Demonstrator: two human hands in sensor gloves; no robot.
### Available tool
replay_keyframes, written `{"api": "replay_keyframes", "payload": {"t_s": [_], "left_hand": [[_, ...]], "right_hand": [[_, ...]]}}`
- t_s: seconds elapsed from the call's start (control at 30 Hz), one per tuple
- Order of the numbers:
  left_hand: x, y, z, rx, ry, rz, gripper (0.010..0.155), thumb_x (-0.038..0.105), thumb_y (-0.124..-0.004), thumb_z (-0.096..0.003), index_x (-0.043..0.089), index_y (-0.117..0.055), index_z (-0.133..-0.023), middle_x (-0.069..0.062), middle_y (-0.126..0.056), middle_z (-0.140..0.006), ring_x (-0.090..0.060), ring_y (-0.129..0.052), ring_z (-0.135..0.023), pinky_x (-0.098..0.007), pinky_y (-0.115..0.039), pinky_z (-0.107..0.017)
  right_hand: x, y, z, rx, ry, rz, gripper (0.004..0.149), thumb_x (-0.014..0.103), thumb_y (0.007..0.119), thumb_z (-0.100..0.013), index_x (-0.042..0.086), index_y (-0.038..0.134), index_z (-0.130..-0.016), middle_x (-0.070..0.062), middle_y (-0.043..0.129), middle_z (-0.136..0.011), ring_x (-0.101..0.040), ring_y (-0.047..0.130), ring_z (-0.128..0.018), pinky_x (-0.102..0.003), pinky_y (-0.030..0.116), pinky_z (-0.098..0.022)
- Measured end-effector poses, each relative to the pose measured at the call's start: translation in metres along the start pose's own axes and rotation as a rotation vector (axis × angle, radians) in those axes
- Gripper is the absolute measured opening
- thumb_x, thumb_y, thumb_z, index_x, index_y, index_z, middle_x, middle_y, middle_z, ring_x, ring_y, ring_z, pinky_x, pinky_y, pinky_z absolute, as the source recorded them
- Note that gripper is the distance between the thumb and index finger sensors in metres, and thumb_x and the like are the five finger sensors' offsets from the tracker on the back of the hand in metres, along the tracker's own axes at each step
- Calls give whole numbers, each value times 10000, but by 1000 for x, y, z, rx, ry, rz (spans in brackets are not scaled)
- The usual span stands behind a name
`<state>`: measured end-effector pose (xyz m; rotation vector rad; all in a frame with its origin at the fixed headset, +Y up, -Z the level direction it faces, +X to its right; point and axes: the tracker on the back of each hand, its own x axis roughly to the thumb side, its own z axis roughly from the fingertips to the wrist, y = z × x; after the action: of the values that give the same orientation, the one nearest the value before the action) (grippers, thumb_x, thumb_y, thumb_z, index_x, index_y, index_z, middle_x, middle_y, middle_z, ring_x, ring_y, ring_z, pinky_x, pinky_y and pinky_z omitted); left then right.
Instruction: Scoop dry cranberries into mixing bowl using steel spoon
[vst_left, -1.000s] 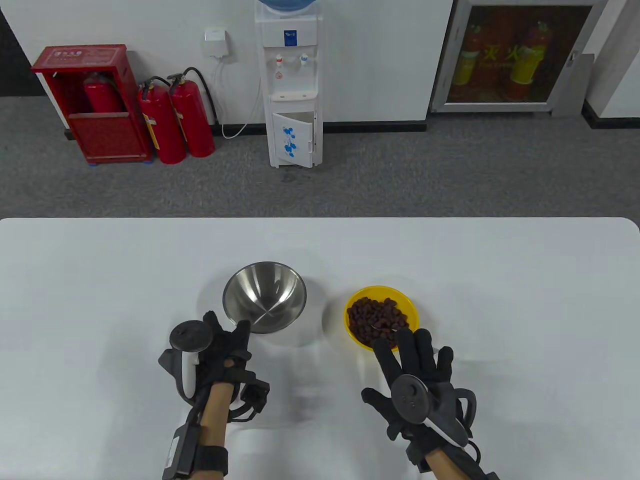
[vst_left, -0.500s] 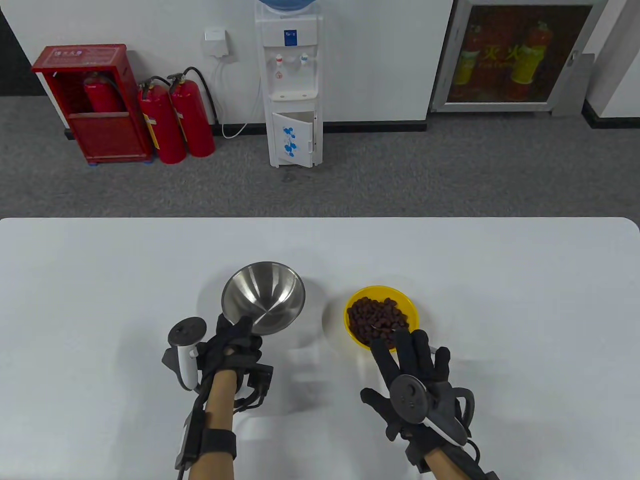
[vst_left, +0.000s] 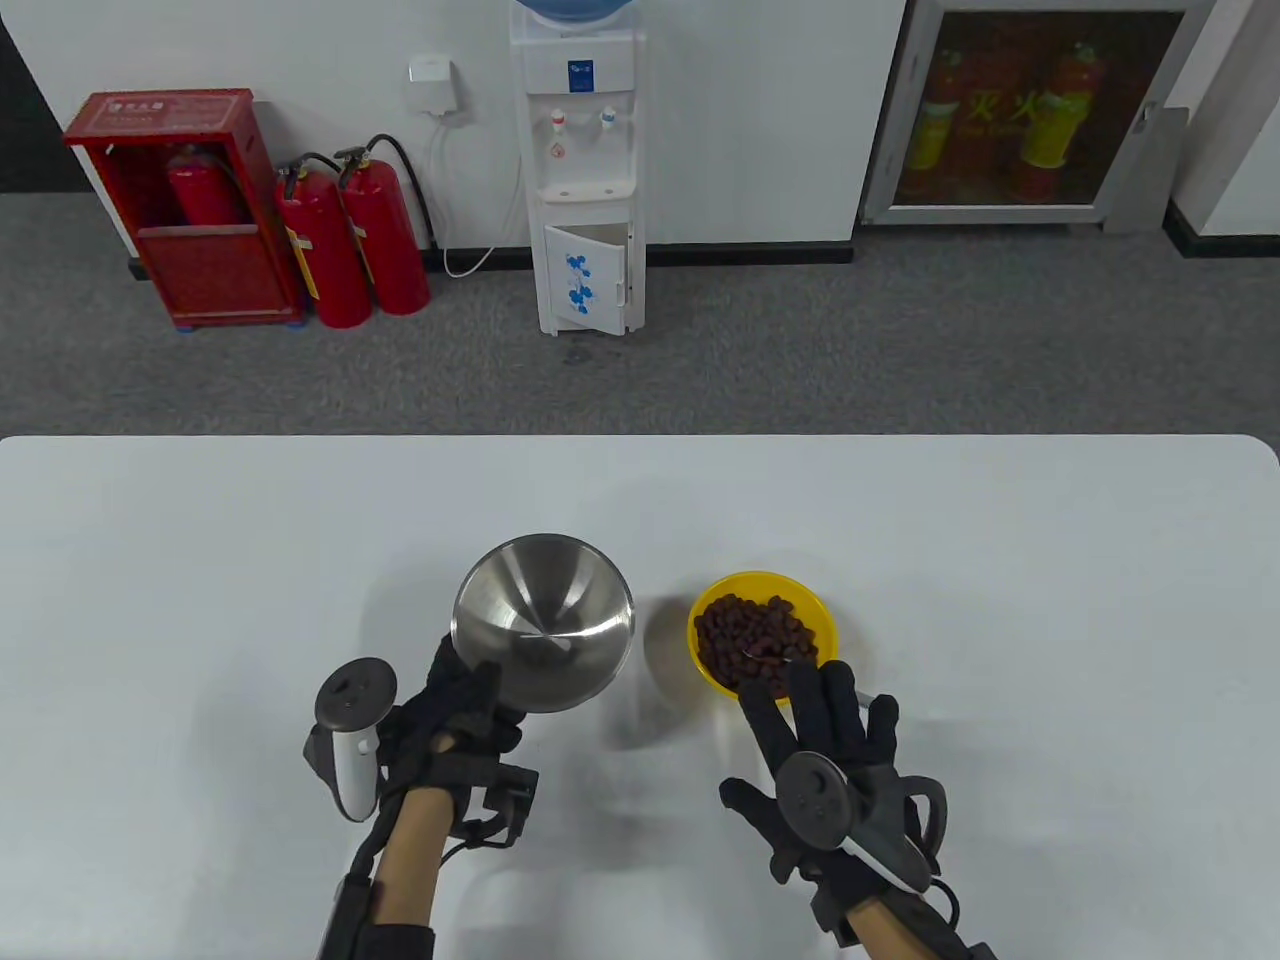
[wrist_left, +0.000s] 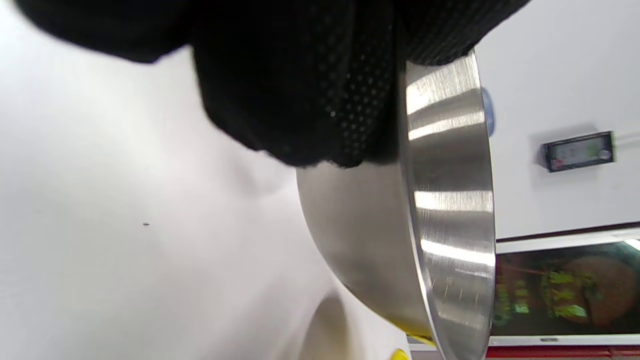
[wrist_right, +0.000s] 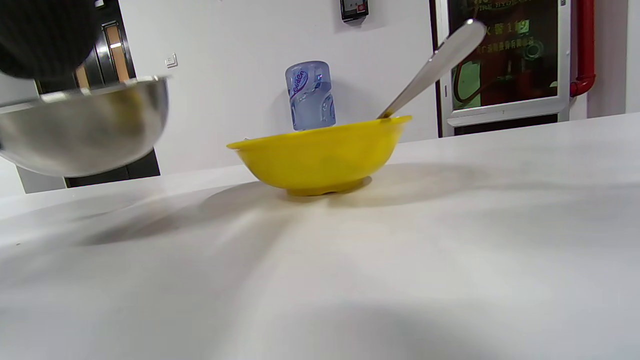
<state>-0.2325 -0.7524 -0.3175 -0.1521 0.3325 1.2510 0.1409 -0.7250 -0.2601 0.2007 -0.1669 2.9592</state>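
The steel mixing bowl (vst_left: 545, 615) is held off the table and tilted; my left hand (vst_left: 478, 690) grips its near rim. The left wrist view shows the bowl (wrist_left: 450, 200) edge-on under my gloved fingers (wrist_left: 310, 90). It hangs at the left of the right wrist view (wrist_right: 85, 130). The yellow bowl (vst_left: 818, 612) of dry cranberries (vst_left: 755, 630) stands to its right. The steel spoon (wrist_right: 435, 60) leans in the yellow bowl (wrist_right: 320, 155), handle up. My right hand (vst_left: 815, 705) is open, fingers spread, just in front of the yellow bowl and holds nothing.
The white table (vst_left: 1000, 560) extends wide on both sides and behind the bowls. Beyond its far edge are a water dispenser (vst_left: 585, 170) and red fire extinguishers (vst_left: 350, 240) on the floor.
My left hand closed on the mixing bowl's near rim, lifted it off the table and carried it a little to the right, toward the yellow bowl. My right hand has hardly moved.
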Motion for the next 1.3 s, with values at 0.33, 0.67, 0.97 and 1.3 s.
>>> {"api": "replay_keyframes", "payload": {"t_s": [0.33,0.67,0.97,1.3], "left_hand": [[-4,-7,44,-124,-139,-140,513,374,-750,-504,251,-605,-981,32,-1029,-429,-162,-989,-92,-350,-876,-141],[-17,-33,43,-426,-150,-155,507,373,-762,-502,205,-638,-964,29,-1032,-402,-157,-977,-55,-345,-872,-107],[-17,-50,46,-522,-136,-207,502,375,-750,-505,180,-654,-958,30,-1034,-393,-152,-972,-37,-343,-870,-93],[-30,-61,42,-634,-49,-289,514,380,-731,-525,227,-585,-994,30,-1027,-456,-169,-984,-110,-361,-869,-154]], "right_hand": [[-7,1,-1,8,48,-3,863,757,686,-374,507,188,-1034,54,15,-1135,-283,33,-1090,-677,105,-717],[-18,4,-3,22,107,-23,857,779,670,-367,511,197,-1029,60,14,-1134,-280,31,-1090,-675,96,-718],[-19,5,-4,31,111,-30,864,803,649,-358,509,193,-1030,59,14,-1134,-281,32,-1090,-676,96,-716],[-21,6,-4,43,123,-28,870,726,712,-368,505,194,-1032,59,15,-1134,-281,33,-1091,-677,96,-716]]}}
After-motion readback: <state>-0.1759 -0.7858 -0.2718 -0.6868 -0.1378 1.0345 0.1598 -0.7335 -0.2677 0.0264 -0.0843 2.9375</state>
